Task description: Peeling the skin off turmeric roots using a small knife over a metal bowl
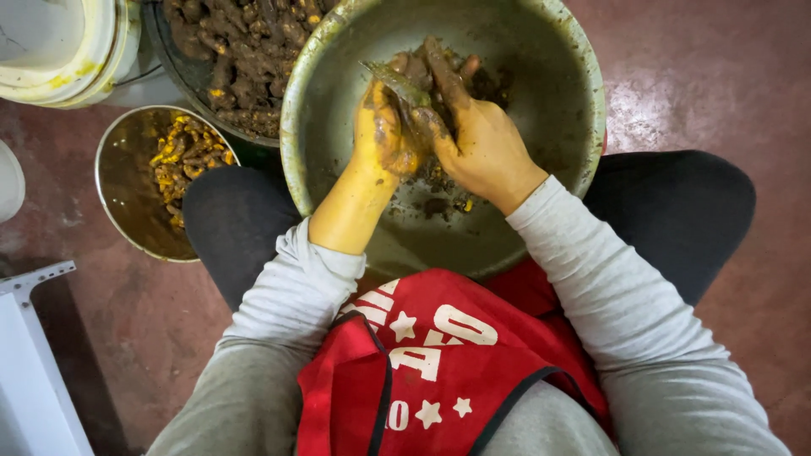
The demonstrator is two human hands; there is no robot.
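Red floor — both hands pinch muddy roots over steel basin.

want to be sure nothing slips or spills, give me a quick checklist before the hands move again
1. Both hands over the big metal bowl: ok, left hand and right hand meet above it.
2. Grip on the muddy root: ok, both hands close around it.
3. Knife blade position: cannot tell, mud covers it.
4. Bowl steady on the lap: ok, it rests between the knees.
5. Small bowl of yellow pieces within reach: ok, on the floor at the left knee.
6. Sleeves out of the mud: ok, the left sleeve is pushed up and the right ends at the wrist.
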